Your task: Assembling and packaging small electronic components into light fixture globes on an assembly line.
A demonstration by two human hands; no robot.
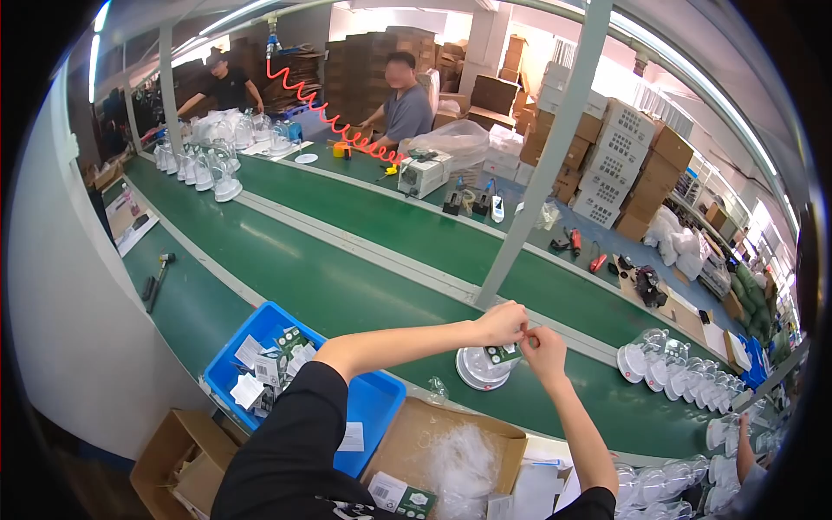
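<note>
My left hand (501, 323) reaches across from the left, its fingertips pinched together. Close against it, my right hand (544, 353) also has its fingers drawn into a pinch. Whatever is between the fingertips is too small to make out. Just below them is a green-and-white printed card (501, 354); whether the fingers hold it is unclear. Under the card a round white base with a clear cover (479, 371) rests on the green conveyor belt (347, 286), partly hidden by the card and hands.
A blue bin (392, 400) with cards and a cardboard box (501, 425) with clear plastic bags stand nearby. Clear-domed white units (672, 368) line the belt at right; others (227, 184) stand far left. A metal post (544, 165) rises beyond my hands. Two people work across the belt.
</note>
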